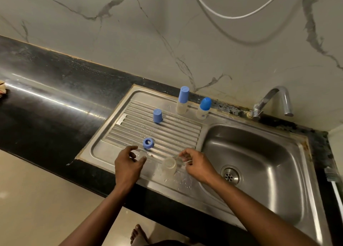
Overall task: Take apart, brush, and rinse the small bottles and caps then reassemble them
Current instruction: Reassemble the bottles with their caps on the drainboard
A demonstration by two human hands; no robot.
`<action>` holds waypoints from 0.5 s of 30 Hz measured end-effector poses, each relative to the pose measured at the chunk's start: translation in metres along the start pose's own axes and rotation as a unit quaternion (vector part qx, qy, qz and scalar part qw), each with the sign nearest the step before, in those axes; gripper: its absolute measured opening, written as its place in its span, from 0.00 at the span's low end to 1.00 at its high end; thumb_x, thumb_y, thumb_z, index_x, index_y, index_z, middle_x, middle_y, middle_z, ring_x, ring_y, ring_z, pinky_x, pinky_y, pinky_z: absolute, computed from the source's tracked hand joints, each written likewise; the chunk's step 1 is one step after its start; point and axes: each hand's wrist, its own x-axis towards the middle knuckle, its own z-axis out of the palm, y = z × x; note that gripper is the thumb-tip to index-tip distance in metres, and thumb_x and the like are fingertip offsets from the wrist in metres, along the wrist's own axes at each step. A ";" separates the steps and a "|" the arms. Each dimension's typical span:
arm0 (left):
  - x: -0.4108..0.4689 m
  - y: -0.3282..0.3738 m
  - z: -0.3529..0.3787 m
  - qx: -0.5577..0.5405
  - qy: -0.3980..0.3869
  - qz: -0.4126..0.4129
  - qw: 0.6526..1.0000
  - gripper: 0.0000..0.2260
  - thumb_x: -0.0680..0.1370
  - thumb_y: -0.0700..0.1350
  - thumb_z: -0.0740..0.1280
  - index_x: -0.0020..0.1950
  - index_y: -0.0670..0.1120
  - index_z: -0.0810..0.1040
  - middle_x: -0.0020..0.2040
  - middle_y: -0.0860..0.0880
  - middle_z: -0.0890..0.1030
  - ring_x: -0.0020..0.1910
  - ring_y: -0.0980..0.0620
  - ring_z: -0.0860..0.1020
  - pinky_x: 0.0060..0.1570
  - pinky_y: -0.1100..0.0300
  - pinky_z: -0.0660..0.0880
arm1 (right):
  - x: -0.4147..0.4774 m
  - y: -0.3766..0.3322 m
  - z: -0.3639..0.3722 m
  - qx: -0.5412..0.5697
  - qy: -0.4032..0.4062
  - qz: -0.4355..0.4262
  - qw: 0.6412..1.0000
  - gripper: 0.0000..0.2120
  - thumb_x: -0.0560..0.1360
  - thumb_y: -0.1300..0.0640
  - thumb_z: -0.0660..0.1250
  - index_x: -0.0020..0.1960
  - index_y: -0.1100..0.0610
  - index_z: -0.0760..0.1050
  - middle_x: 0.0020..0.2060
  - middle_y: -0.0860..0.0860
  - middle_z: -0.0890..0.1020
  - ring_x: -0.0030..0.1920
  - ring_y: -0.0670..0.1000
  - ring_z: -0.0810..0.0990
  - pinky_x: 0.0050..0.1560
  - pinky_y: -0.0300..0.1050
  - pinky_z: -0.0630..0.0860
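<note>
I'm working across from the left. The left hand (128, 163) is curling its thumb and fingers round a small clear piece (142, 154), probably a teat. It is pinching the piece lightly just over the front of the drainboard (115, 134). Just beyond those fingertips the blue ring (148, 143) is lying flat with its opening up. Farther beyond it the loose blue cap (157, 116) is standing upright.

Between the 2 hands the open bottle (169, 165) is standing on the drainboard with its mouth up and its long axis vertical. It is sitting near the left thumb's right side and just beside the right fingertips, so I'm judging the right hand to be the nearer one.

The right hand (197, 164) is pinching a thin clear piece (182, 160) between thumb and forefinger, with the other fingers loosely bent. The piece is too faint for me to name.

Well beyond the right fingers, 2 capped bottles are standing at the back edge, the tall bottle (182, 102) and the short bottle (204, 108). To the right of that hand the basin (259, 153) is opening under the tap (272, 101).

I'm treating the disassembly of this 1 bottle as nearly done. The next move turns on that upright mouth just beside the right fingers.
</note>
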 end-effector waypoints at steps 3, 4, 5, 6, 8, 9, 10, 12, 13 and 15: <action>0.012 0.001 -0.002 0.014 -0.028 -0.035 0.999 0.23 0.77 0.44 0.79 0.71 0.48 0.80 0.55 0.45 0.80 0.49 0.43 0.83 0.51 0.41 0.83 | 0.008 -0.010 -0.010 0.019 0.014 -0.015 1.000 0.21 0.74 0.70 0.66 0.57 0.47 0.81 0.51 0.43 0.84 0.53 0.40 0.82 0.56 0.36 0.80; 0.014 0.000 -0.001 0.013 -0.039 -0.049 0.998 0.22 0.77 0.44 0.79 0.71 0.46 0.80 0.56 0.44 0.80 0.50 0.41 0.83 0.52 0.38 0.83 | 0.011 -0.014 -0.012 0.026 0.018 -0.022 0.999 0.20 0.75 0.70 0.66 0.56 0.47 0.82 0.51 0.44 0.84 0.53 0.41 0.82 0.57 0.37 0.80; 0.016 -0.002 -0.001 0.008 -0.046 -0.062 0.997 0.21 0.78 0.44 0.78 0.70 0.45 0.81 0.57 0.43 0.81 0.50 0.40 0.84 0.52 0.36 0.83 | 0.013 -0.018 -0.013 0.032 0.024 -0.030 0.999 0.20 0.76 0.69 0.65 0.55 0.47 0.82 0.50 0.44 0.85 0.53 0.41 0.83 0.57 0.37 0.80; 0.018 -0.003 0.000 0.000 -0.049 -0.072 0.996 0.19 0.79 0.45 0.77 0.69 0.44 0.81 0.58 0.43 0.82 0.50 0.39 0.84 0.53 0.36 0.83 | 0.016 -0.023 -0.014 0.039 0.028 -0.038 0.998 0.19 0.76 0.69 0.65 0.54 0.47 0.83 0.49 0.44 0.85 0.52 0.41 0.83 0.57 0.37 0.80; 0.019 -0.005 0.001 -0.015 -0.050 -0.082 0.995 0.15 0.81 0.45 0.75 0.66 0.43 0.83 0.59 0.43 0.84 0.51 0.41 0.84 0.53 0.37 0.83 | 0.020 -0.032 -0.015 0.055 0.035 -0.052 0.997 0.17 0.77 0.69 0.65 0.53 0.48 0.84 0.49 0.45 0.86 0.52 0.42 0.84 0.58 0.38 0.80; 0.020 -0.005 0.001 -0.024 -0.049 -0.083 0.995 0.13 0.81 0.45 0.74 0.65 0.42 0.84 0.59 0.43 0.84 0.50 0.42 0.85 0.52 0.38 0.84 | 0.022 -0.036 -0.016 0.062 0.037 -0.059 0.996 0.16 0.78 0.68 0.66 0.54 0.49 0.84 0.49 0.45 0.86 0.53 0.42 0.84 0.58 0.38 0.80; 0.020 -0.004 0.001 -0.031 -0.046 -0.081 0.995 0.12 0.82 0.45 0.74 0.64 0.42 0.84 0.58 0.44 0.85 0.49 0.43 0.85 0.50 0.40 0.84 | 0.024 -0.041 -0.016 0.069 0.037 -0.065 0.995 0.14 0.79 0.66 0.67 0.54 0.49 0.84 0.49 0.45 0.86 0.53 0.42 0.84 0.59 0.38 0.80; 0.020 -0.002 0.002 -0.047 -0.038 -0.072 0.996 0.10 0.82 0.44 0.74 0.62 0.43 0.85 0.57 0.45 0.86 0.49 0.45 0.85 0.50 0.42 0.85 | 0.027 -0.049 -0.017 0.078 0.034 -0.075 0.994 0.13 0.80 0.65 0.68 0.56 0.49 0.84 0.50 0.44 0.86 0.53 0.41 0.84 0.59 0.38 0.80; 0.020 0.000 0.002 -0.065 -0.031 -0.069 0.995 0.08 0.82 0.45 0.74 0.60 0.45 0.86 0.54 0.46 0.87 0.48 0.47 0.86 0.51 0.43 0.85 | 0.028 -0.052 -0.017 0.080 0.031 -0.077 0.993 0.13 0.80 0.64 0.69 0.56 0.48 0.84 0.50 0.43 0.86 0.53 0.41 0.84 0.59 0.39 0.81; 0.023 0.005 0.003 -0.131 -0.024 -0.083 0.988 0.04 0.81 0.45 0.74 0.54 0.48 0.87 0.46 0.49 0.88 0.44 0.49 0.87 0.50 0.47 0.86 | 0.031 -0.059 -0.017 0.085 0.020 -0.079 0.993 0.15 0.79 0.64 0.69 0.57 0.46 0.84 0.51 0.43 0.87 0.54 0.41 0.85 0.59 0.43 0.83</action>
